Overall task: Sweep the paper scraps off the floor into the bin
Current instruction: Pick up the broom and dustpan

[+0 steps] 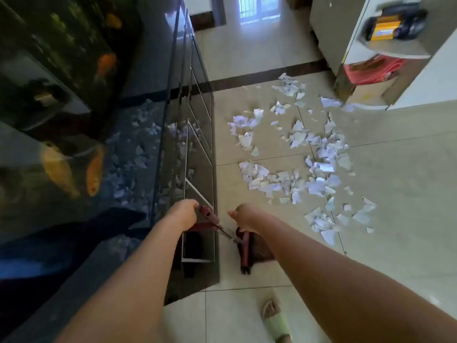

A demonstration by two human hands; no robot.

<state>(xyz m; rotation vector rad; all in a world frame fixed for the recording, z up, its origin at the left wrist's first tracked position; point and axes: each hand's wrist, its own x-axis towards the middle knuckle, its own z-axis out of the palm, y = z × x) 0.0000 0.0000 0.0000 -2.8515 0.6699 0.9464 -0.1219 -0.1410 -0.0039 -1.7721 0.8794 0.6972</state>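
Your left hand (184, 214) and right hand (243, 217) both grip the broom (217, 225), fingers curled. Scraps (296, 154) lie far right on the floor (395, 194); sweep low, gather them first.

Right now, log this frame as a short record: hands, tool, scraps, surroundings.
left hand: grips the top of the red handle
right hand: curled beside the handle, grip unclear
broom and dustpan: dark red, on the floor by the cabinet
paper scraps: scattered over tiles, unswept
bin: not in view
fish tank: left, orange fish
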